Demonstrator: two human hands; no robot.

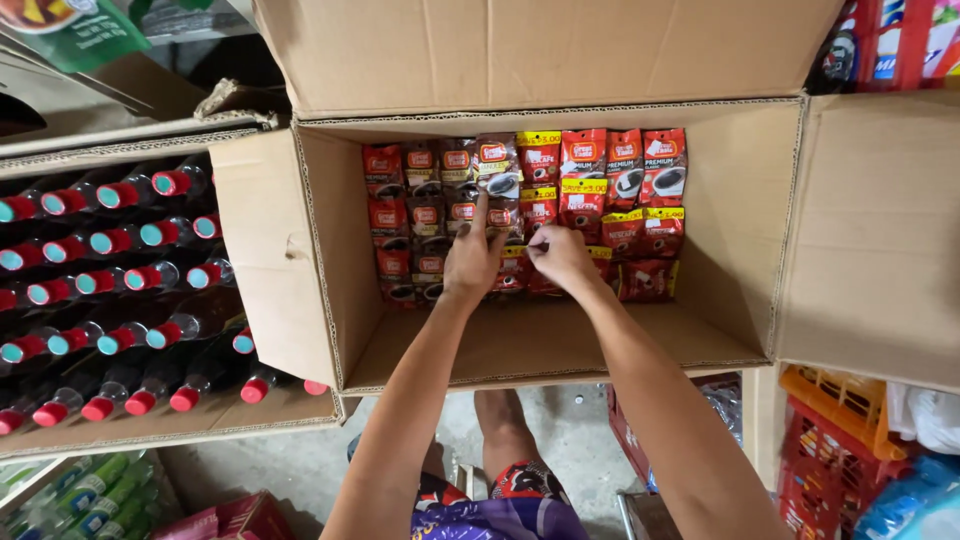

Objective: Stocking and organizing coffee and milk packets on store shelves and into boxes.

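Observation:
An open cardboard box (520,345) stands in front of me with its flaps spread. Rows of small red and brown coffee sachets (590,180) lie packed against its far side. My left hand (472,262) reaches into the box, index finger pointing up and touching the brown sachets in the middle rows. My right hand (562,258) is beside it, fingers pinched on the yellow-striped edge of a red sachet (530,247). Both forearms come in from below. The near part of the box floor is bare cardboard.
A cardboard tray of dark bottles (120,290) with red and teal caps lies at the left. Orange and red plastic crates (835,440) stand at lower right. Green bottles (85,495) sit at lower left. My legs and the concrete floor (570,430) show below the box.

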